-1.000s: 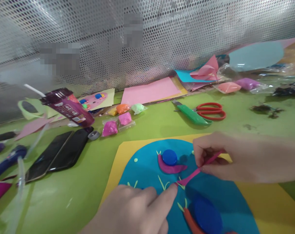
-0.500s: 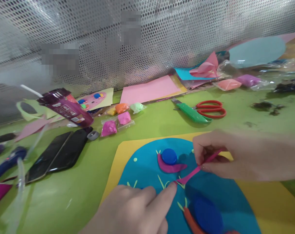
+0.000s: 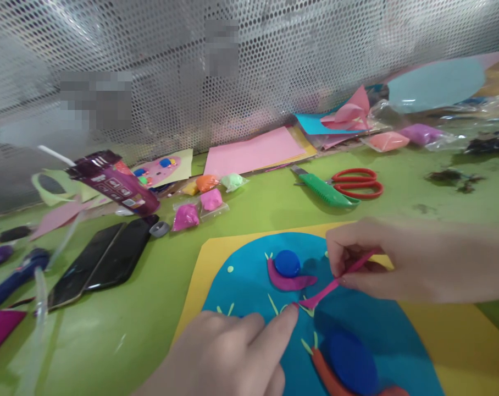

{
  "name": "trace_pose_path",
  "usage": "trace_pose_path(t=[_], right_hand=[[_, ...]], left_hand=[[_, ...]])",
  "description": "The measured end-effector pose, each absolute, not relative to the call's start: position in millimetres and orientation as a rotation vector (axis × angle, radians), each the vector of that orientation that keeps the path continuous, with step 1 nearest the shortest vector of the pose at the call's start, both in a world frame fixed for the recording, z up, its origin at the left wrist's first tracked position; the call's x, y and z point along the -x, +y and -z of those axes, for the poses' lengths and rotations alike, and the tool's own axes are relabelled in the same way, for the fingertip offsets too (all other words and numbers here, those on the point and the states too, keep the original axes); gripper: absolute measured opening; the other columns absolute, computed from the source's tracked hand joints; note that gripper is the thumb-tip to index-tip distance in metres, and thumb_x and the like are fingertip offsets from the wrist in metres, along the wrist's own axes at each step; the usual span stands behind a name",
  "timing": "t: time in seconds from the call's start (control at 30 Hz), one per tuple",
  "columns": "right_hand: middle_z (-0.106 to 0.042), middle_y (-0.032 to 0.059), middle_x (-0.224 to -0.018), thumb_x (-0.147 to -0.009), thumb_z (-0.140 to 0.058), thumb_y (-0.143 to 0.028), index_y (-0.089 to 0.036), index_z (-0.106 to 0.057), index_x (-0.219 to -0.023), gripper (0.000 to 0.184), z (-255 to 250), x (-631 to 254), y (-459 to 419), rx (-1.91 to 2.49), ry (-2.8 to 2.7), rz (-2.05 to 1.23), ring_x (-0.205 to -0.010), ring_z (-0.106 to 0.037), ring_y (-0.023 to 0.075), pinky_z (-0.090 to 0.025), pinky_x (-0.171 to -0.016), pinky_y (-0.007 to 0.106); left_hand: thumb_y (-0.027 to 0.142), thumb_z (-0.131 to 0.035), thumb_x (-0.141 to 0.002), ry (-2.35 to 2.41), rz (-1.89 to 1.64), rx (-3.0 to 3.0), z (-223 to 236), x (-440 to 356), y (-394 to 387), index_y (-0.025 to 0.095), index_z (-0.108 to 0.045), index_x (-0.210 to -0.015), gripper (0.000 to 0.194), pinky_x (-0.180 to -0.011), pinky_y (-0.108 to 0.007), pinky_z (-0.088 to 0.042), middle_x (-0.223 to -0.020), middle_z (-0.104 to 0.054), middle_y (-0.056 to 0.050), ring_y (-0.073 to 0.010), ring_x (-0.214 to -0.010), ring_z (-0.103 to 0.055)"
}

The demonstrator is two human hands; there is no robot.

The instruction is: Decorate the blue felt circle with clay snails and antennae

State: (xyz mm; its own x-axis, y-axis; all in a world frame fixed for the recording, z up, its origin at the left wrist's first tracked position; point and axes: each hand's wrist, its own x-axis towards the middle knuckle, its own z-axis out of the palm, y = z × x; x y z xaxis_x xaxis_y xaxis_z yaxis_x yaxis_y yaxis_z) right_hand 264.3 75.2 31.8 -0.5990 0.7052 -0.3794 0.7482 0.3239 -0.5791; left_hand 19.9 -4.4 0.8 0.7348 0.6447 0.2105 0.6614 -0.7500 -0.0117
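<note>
My right hand pinches a thin pink tool whose tip rests on the blue paper shape. My left hand is curled, its forefinger stretched out and touching the paper beside that tip, close to small pale green clay grass blades. A purple clay snail with a blue shell lies just beyond. An orange snail with a blue shell lies nearer me. The blue shape sits on a yellow sheet.
On the green table lie a green utility knife, red scissors, small bags of coloured clay, two dark phones, a purple packet and pink paper. A perforated metal wall stands behind.
Almost nothing differs: both hands stay where they were, and the view has shifted very slightly.
</note>
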Motion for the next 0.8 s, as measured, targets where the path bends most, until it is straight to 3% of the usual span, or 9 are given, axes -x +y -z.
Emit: trace_pose_path(t=[0.43,0.8], right_hand=[[-0.061,-0.0053,-0.069,-0.076,-0.051,-0.033,-0.029,-0.057,-0.075,0.008,-32.6,-269.9,74.8,-1.355,2.564,1.034,-0.056,-0.053,0.0124,-0.036,-0.044,0.022],[-0.063,-0.0048,-0.076,-0.077,-0.051,-0.037,-0.03,-0.058,-0.078,0.01,-35.2,-271.3,79.2,-1.393,2.628,1.085,-0.061,-0.056,0.0127,-0.043,-0.049,0.022]], left_hand=[[0.014,-0.035,-0.083,-0.991,0.229,2.835,-2.4,-20.4,-2.4,0.016,-0.055,-0.12,0.042,-0.039,-0.015,-0.041,-0.054,-0.057,0.001,-0.0086,-0.042,-0.051],[0.016,-0.034,-0.086,-0.986,0.252,2.8,-0.8,-20.2,-2.2,0.018,-0.053,-0.122,0.041,-0.041,-0.015,-0.042,-0.053,-0.055,0.002,-0.008,-0.042,-0.05]])
